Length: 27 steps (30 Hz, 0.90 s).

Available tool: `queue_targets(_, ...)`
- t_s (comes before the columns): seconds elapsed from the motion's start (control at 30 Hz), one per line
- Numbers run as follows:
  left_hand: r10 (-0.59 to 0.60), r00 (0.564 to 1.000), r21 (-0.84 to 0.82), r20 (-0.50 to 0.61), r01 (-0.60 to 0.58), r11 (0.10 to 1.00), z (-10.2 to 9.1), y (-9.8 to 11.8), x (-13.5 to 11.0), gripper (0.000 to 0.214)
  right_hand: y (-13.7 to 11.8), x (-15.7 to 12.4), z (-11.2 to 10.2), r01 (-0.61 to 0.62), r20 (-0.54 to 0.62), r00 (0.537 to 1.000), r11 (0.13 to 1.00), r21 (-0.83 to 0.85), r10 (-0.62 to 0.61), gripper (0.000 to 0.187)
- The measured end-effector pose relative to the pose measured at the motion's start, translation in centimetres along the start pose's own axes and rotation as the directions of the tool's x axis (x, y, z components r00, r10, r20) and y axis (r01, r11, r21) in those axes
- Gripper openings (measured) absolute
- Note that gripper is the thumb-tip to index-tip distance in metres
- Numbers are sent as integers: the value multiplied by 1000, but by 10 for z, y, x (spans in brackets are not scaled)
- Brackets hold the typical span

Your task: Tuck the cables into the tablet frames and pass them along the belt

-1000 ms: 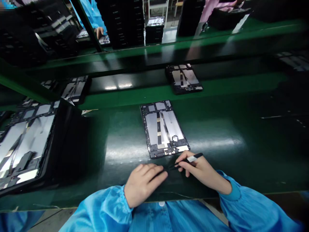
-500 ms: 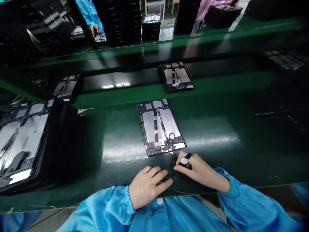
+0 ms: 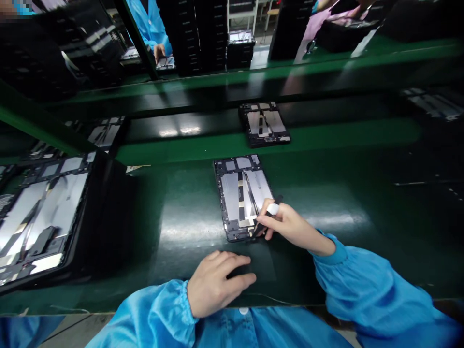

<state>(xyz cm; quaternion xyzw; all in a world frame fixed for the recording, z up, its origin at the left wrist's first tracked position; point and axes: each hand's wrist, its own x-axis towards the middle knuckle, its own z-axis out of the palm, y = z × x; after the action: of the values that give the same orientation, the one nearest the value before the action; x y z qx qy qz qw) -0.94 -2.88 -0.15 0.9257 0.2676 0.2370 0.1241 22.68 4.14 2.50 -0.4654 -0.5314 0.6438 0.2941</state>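
Observation:
An opened tablet (image 3: 241, 193) with silver battery panels lies back-up on the green bench in front of me. My right hand (image 3: 286, 223) is closed on black tweezers with a white label (image 3: 270, 210); their tip rests on the tablet's lower right corner. My left hand (image 3: 215, 282) lies near the bench's front edge, fingers curled over a small dark flat piece (image 3: 239, 270) that I cannot make out clearly.
A second opened tablet (image 3: 264, 123) sits on the dark conveyor belt (image 3: 181, 126) behind. A tray holding another open tablet (image 3: 36, 217) stands at the left. Stacks of black trays (image 3: 203, 34) and a person in a blue coat (image 3: 150, 24) are beyond.
My right hand has moved forward with the tweezers from beside my left hand onto the tablet's lower right corner. My left hand stayed near the bench edge.

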Motion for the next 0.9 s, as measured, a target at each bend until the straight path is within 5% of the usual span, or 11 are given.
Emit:
queue_targets(0.2, -124, 973, 103, -197, 147, 984, -7, -32, -1, 17, -4, 38, 10, -126, 103, 986, 989, -74, 133, 37)
queue_targets(0.9, -103, 983, 137, -153, 125, 983, 3, -38, -5, 19, -2, 38, 16, -174, 53, 982, 978, -118, 181, 24)
